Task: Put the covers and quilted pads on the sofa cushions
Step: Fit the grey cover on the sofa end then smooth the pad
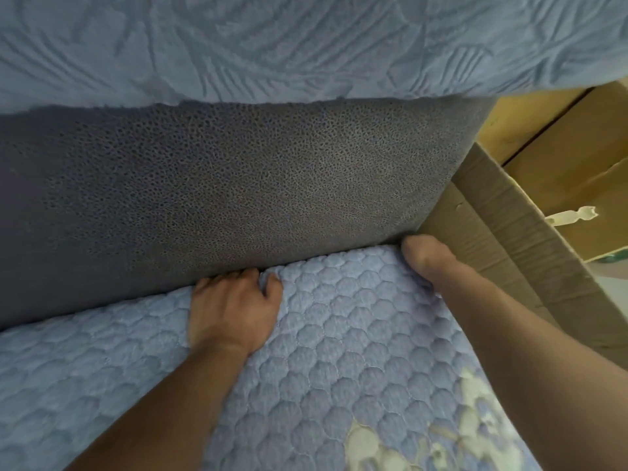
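Light-blue scallop-quilted fabric pad (339, 334), cream-patterned near our right forearm: our left hand (234, 307) and right hand (424, 256) gripped its far edge against the dark textured cushion (238, 185).

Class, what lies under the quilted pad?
Nothing under the quilted pad shows: it covers the seat. Both hands press its back edge against the dark cushion.

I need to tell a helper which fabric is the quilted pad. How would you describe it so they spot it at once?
Start at the dark grey dotted cushion across the middle. The quilted pad lies just below it, under the left hand and right hand at its far edge. Its stitched scallop pattern sets it apart from the leaf-embossed blue cover above.
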